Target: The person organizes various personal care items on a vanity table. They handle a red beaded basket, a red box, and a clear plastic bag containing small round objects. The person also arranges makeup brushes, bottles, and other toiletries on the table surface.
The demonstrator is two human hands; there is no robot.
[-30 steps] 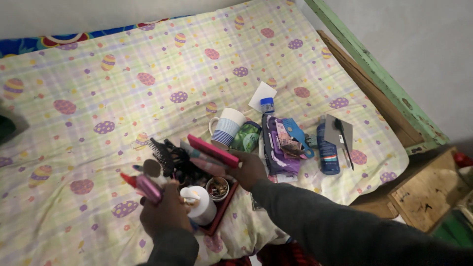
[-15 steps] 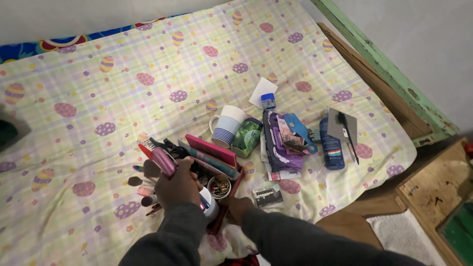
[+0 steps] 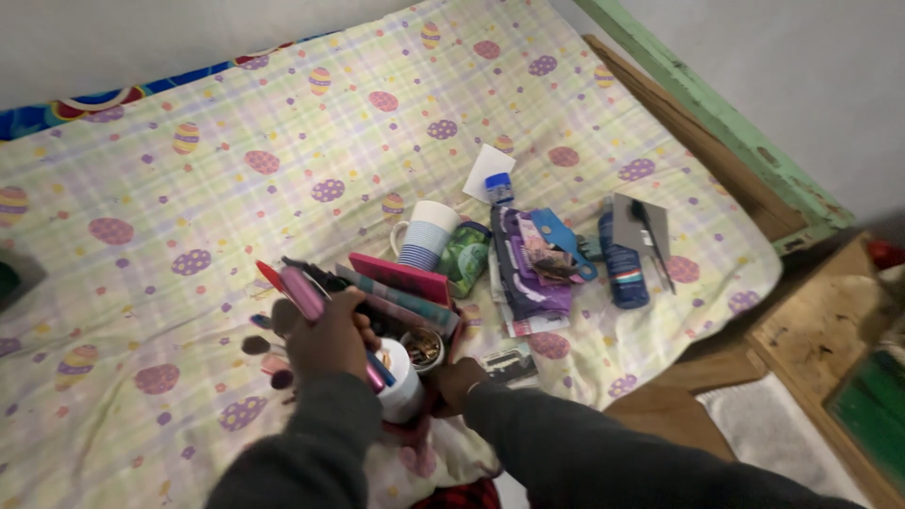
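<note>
My left hand (image 3: pixel 330 341) is closed around a bundle of pens and make-up brushes (image 3: pixel 300 294), pink and red ones sticking out to the upper left. Just below it stands a white jar (image 3: pixel 403 379) inside a red tray (image 3: pixel 454 332) crowded with small items, including a little round tin (image 3: pixel 424 347) and a pink flat case (image 3: pixel 401 276). My right hand (image 3: pixel 459 385) is curled on the tray's near right corner, beside a small dark card (image 3: pixel 510 364). Both arms wear dark grey sleeves.
On the egg-patterned sheet (image 3: pixel 283 123) lie a striped mug (image 3: pixel 424 238), a green pouch (image 3: pixel 465 256), a purple packet (image 3: pixel 530 279), a blue bottle (image 3: pixel 624 270), a grey card with a pen (image 3: pixel 641 224) and a small blue-capped bottle (image 3: pixel 500 187). A green wooden bed frame (image 3: pixel 726 123) runs along the right.
My left hand has lifted the bundle of pens and brushes up over the tray. My right hand moved from the tray's right side down to its near corner.
</note>
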